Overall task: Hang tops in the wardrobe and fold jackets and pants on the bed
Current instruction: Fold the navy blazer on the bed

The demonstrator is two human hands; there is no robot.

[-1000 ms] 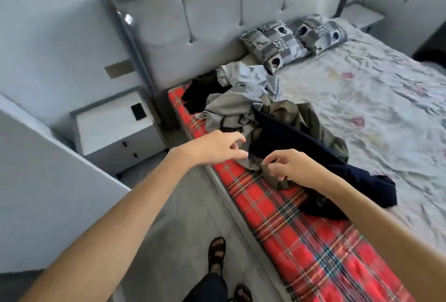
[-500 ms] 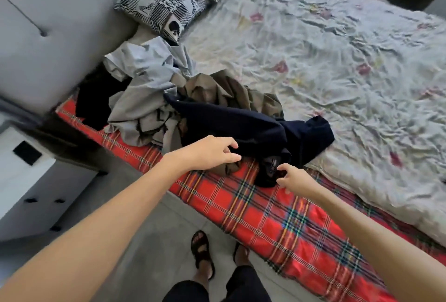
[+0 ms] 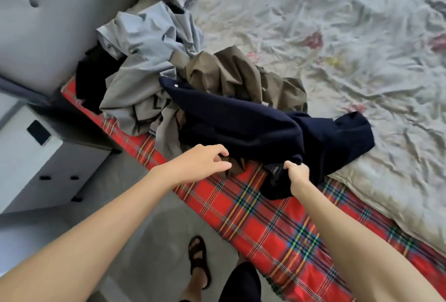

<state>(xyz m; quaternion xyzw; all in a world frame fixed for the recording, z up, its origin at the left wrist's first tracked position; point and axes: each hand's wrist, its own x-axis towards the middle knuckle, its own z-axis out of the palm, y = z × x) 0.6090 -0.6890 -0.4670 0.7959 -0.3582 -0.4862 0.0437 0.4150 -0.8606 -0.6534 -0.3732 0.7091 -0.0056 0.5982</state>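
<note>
Sorting begins at the pile on the near edge of the bed. At far left stands a nightstand with a phone on top; neither takes part. A black garment and a grey garment lie crumpled at the headboard end, heaped together and not yet separated.

The left hand hovers over the plaid cover, just beside the pile. Its grip is apart, fingers loosely curved and holding nothing. It appears placed to take a second hold on the cloth.

The navy garment lies on top, partly over an olive garment, which makes it the accessible item. Its long axis runs diagonally from a small white button at upper left to a loose end at right on the floral sheet. A near portion droops onto the plaid cover.

The right hand has its grip clamped on that portion, fingers curled round bunched cloth, probably to draw it free. Whether it is a jacket or pants cannot be determined.
</note>
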